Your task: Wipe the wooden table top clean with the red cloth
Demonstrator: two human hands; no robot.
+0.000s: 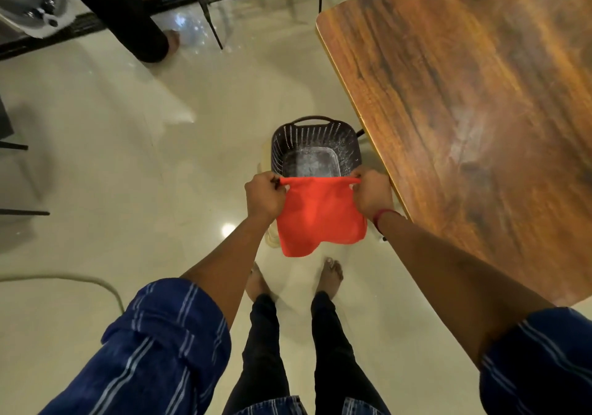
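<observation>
We hold the red cloth (320,213) stretched over the basket (315,145) just off the surface's (464,110) near edge, left hand (264,197) and right hand (373,195) each pinching a top corner (it hangs limp, light, likely best bunched for wiping).

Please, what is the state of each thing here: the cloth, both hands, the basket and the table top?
cloth: spread flat between the hands, hanging in the air by the basket's near rim, not on the table.
left hand: grips the cloth's left top corner.
right hand: grips the cloth's right top corner.
basket: upright on the floor, shiny bottom.
table top: shows a pale smear.
</observation>
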